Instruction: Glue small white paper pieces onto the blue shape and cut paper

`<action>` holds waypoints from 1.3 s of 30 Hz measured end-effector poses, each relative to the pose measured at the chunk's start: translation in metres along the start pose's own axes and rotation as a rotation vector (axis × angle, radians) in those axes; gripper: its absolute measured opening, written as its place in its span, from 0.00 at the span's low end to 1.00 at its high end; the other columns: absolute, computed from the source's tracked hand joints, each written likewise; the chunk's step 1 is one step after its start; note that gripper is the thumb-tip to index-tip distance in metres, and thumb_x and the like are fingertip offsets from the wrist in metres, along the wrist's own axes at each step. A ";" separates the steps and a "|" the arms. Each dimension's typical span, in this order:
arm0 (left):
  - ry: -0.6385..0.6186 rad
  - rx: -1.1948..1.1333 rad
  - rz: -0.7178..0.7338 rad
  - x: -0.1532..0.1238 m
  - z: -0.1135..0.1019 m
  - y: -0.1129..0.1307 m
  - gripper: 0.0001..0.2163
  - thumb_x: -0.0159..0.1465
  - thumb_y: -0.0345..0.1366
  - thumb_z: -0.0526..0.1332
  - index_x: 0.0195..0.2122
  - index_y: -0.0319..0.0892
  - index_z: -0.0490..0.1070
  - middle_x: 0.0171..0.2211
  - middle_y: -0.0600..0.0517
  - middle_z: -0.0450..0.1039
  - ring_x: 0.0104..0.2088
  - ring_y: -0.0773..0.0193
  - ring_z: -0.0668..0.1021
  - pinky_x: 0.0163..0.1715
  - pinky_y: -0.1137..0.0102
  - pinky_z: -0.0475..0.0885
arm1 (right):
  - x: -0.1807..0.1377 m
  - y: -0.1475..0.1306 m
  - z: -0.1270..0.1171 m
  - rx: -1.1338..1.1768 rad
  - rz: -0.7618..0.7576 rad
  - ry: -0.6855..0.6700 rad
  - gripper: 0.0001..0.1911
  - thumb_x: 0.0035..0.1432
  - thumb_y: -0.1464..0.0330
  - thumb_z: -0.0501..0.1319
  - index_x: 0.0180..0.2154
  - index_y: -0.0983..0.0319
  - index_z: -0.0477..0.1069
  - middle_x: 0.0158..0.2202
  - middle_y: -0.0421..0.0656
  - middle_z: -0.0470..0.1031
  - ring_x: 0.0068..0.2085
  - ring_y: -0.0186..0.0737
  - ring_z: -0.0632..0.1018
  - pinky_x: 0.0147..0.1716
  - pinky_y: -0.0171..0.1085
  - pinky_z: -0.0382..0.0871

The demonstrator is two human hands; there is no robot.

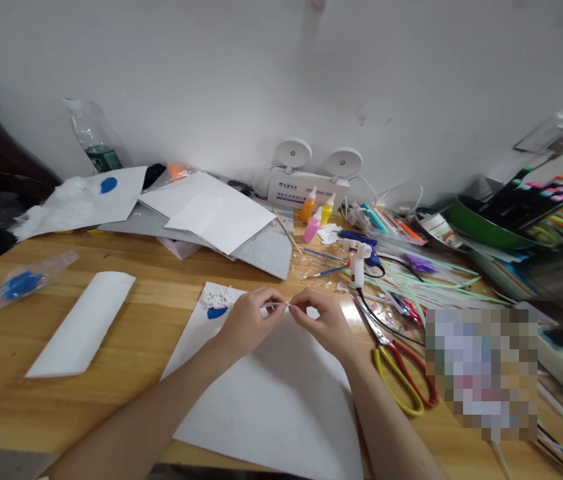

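Note:
Both of my hands meet above a large white sheet of paper (pixel 271 413) on the wooden table. Between them runs a thin white strip (pixel 281 304), perhaps paper. My left hand (pixel 251 320) pinches its left end between thumb and fingers. Close beside it, my right hand (pixel 322 320) is pinched on the other end. Just left of my left hand, a cluster of small white curled bits (pixel 216 296) lies on the sheet, next to a blue patch (pixel 216 313). My hands hide part of the sheet's far edge.
Scissors (pixel 395 360) lie right of the sheet, near a white glue gun (pixel 358 260) with its cord. A folded white paper (pixel 81 327) and a bag of blue material (pixel 24 283) are at left. Behind are stacked sheets (pixel 221 210) and small paint bottles (pixel 312 227).

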State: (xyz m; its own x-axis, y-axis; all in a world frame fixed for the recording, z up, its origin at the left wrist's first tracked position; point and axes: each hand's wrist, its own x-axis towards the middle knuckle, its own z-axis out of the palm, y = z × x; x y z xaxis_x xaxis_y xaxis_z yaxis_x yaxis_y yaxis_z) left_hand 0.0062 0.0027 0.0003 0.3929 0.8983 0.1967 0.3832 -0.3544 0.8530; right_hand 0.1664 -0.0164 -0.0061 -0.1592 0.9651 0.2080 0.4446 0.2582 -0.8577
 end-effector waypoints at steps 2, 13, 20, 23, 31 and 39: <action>-0.003 -0.002 -0.003 0.000 0.000 0.000 0.06 0.57 0.33 0.53 0.29 0.41 0.69 0.28 0.52 0.72 0.31 0.66 0.73 0.34 0.70 0.68 | 0.000 0.001 0.000 -0.006 0.003 -0.003 0.04 0.50 0.70 0.56 0.26 0.62 0.68 0.24 0.40 0.69 0.27 0.34 0.69 0.27 0.33 0.63; -0.003 0.019 0.011 -0.001 0.002 -0.003 0.05 0.57 0.33 0.53 0.29 0.41 0.68 0.28 0.53 0.72 0.31 0.66 0.73 0.33 0.72 0.68 | 0.000 -0.002 0.000 0.005 0.016 -0.060 0.03 0.51 0.72 0.55 0.27 0.62 0.66 0.25 0.40 0.68 0.28 0.34 0.69 0.28 0.33 0.62; 0.010 0.028 -0.008 -0.001 0.001 -0.004 0.06 0.57 0.35 0.54 0.30 0.41 0.69 0.29 0.52 0.73 0.31 0.66 0.74 0.33 0.72 0.68 | 0.001 0.001 0.001 -0.001 0.009 -0.043 0.03 0.51 0.72 0.55 0.27 0.62 0.66 0.25 0.40 0.68 0.28 0.34 0.69 0.28 0.32 0.62; -0.004 -0.014 -0.016 0.000 0.001 -0.003 0.07 0.57 0.35 0.54 0.31 0.41 0.70 0.30 0.52 0.73 0.32 0.66 0.74 0.34 0.72 0.68 | 0.001 0.001 0.000 -0.011 0.013 -0.009 0.03 0.50 0.72 0.56 0.26 0.62 0.66 0.24 0.39 0.68 0.27 0.33 0.68 0.27 0.32 0.62; 0.033 0.024 -0.045 -0.001 0.003 -0.005 0.05 0.56 0.34 0.55 0.28 0.41 0.69 0.27 0.52 0.72 0.30 0.66 0.74 0.33 0.72 0.68 | 0.000 0.001 -0.001 0.003 0.000 -0.029 0.03 0.50 0.73 0.56 0.26 0.62 0.66 0.24 0.39 0.68 0.27 0.33 0.68 0.28 0.32 0.62; -0.001 -0.021 -0.035 0.000 0.003 -0.003 0.06 0.56 0.34 0.54 0.30 0.41 0.70 0.30 0.52 0.73 0.32 0.66 0.74 0.34 0.72 0.69 | 0.000 0.001 -0.001 -0.011 -0.004 -0.050 0.03 0.50 0.73 0.56 0.26 0.62 0.66 0.24 0.39 0.67 0.27 0.33 0.68 0.28 0.32 0.62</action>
State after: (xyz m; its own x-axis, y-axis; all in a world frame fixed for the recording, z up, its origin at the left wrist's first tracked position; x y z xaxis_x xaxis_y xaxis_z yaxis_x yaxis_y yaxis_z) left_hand 0.0068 0.0029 -0.0039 0.3803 0.9098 0.1662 0.3787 -0.3172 0.8695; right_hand 0.1675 -0.0162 -0.0061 -0.2052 0.9606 0.1874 0.4531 0.2629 -0.8518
